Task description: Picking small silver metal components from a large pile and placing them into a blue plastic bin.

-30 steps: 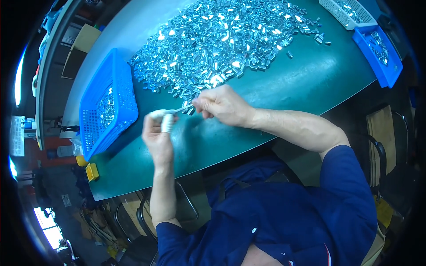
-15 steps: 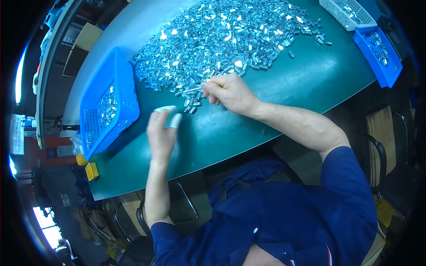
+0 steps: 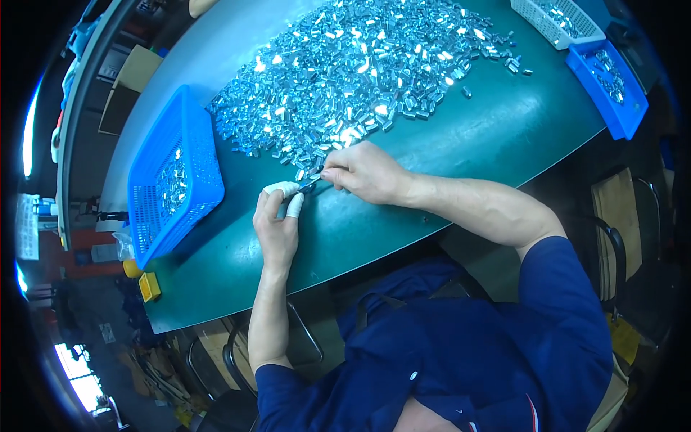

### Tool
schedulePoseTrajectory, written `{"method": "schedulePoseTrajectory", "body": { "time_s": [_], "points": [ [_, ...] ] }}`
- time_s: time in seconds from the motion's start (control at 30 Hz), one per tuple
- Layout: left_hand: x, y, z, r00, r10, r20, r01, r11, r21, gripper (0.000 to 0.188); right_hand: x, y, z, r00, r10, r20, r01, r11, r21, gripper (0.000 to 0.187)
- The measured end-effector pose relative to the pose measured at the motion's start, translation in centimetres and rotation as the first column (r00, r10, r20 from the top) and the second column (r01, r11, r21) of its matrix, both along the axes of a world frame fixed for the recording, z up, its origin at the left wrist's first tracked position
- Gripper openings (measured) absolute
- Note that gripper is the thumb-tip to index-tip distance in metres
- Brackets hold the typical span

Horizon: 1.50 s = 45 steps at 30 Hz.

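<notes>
Over the green tabletop (image 3: 504, 137), between its near edge and the tip of a wide pile of small shiny metal pieces (image 3: 353, 72), the two bare hands meet. The left hand (image 3: 277, 219), white coverings on its thumb and finger, pinches one small dark-and-silver metal piece (image 3: 306, 187) at the fingertips. The right hand (image 3: 366, 173) is curled, thumb against forefinger, gripping a slim silvery item (image 3: 317, 177) whose kind is too small to tell. A blue perforated plastic basket (image 3: 205, 176) stands toward the left edge; a white plastic basket (image 3: 538, 26) and a blue plastic tray (image 3: 625, 124) stand by the right end. The likeliest mishap is the piece slipping, since the pinch is narrow and the coverings may dull touch; it could then drop among lookalikes. A slip of the right hand's item might nick a fingertip, and a forward-drifting knuckle could scatter the pile's edge.
</notes>
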<state>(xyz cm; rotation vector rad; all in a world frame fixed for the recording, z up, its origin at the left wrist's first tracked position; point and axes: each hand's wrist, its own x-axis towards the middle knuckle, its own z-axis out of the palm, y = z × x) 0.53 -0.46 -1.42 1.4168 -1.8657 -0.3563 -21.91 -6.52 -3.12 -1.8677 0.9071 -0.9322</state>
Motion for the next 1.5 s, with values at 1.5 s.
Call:
{"method": "schedulePoseTrajectory", "body": {
  "time_s": [1.5],
  "points": [
    [-1.6,0.4,-0.3,0.996,-0.089,-0.032,0.084,0.988,-0.133,0.016,0.1,0.6,0.8,1.000,0.018,0.010,-0.019,0.999,0.049,0.037]
  ]
}}
